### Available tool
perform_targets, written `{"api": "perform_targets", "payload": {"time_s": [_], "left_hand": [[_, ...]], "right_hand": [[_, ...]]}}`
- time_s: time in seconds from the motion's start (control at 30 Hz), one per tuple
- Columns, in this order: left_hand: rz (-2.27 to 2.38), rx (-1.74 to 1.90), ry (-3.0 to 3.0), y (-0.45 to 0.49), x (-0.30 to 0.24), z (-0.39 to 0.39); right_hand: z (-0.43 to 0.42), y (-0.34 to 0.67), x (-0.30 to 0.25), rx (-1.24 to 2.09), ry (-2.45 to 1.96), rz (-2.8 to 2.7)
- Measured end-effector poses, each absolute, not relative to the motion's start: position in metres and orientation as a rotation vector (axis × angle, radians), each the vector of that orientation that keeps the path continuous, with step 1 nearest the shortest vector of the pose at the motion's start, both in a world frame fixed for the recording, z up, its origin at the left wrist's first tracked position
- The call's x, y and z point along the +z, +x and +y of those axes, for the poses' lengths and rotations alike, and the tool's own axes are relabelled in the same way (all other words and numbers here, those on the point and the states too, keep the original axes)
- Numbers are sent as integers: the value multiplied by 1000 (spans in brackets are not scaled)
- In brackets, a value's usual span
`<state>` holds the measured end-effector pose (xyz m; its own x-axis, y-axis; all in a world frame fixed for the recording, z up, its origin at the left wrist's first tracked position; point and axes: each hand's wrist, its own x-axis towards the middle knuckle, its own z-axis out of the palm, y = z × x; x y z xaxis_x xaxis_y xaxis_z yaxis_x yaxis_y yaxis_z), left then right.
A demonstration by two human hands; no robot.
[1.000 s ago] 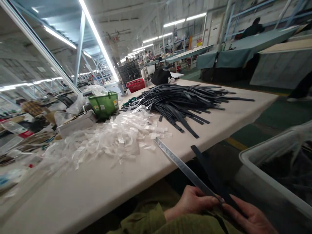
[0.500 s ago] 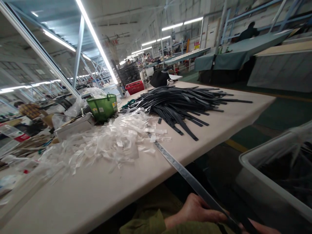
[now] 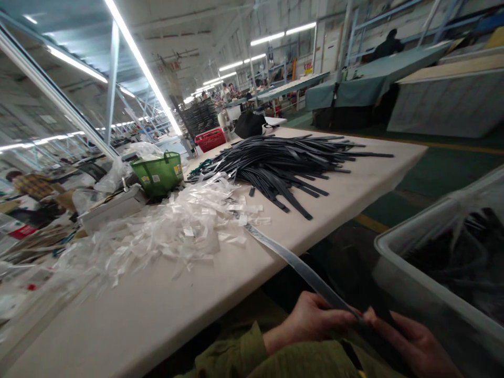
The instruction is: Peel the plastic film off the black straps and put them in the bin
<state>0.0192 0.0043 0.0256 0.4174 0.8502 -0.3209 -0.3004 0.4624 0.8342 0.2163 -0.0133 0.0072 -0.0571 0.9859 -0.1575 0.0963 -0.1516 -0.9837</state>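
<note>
Long white fluorescent tubes (image 3: 141, 63) glowed in slanting rows beneath a dull grey ceiling (image 3: 189, 37). A pale blue metal post (image 3: 112, 79) rose at left. A cream-covered table (image 3: 118, 315) stood over a dark green floor (image 3: 425, 178) marked with a yellow line (image 3: 372, 223); a grey-green draped table (image 3: 356, 97) stood beyond, at right.

Right hand (image 3: 413, 344) raised again beside left hand (image 3: 311, 320) — lower half a second ago, strip (image 3: 303, 270) now curving — straighter before, view swung slightly right
</note>
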Motion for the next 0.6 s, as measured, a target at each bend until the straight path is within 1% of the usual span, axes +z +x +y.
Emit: {"api": "perform_targets", "payload": {"time_s": [0.07,0.13,0.27,0.43,0.6], "left_hand": [[878,850,685,17,40,8],[865,883,587,14,53,10],[787,898,489,12,68,12],[788,866,458,16,62,8],[809,775,524,23,49,2]], "right_hand": [[-11,224,21,1352,-1311,-1112],[-12,233,33,1283,-1216,-1111],[-26,236,45,1070,-1034,-1436],[-40,233,41,909,-1016,-1633],[-26,226,41,783,-945,-1848]]}}
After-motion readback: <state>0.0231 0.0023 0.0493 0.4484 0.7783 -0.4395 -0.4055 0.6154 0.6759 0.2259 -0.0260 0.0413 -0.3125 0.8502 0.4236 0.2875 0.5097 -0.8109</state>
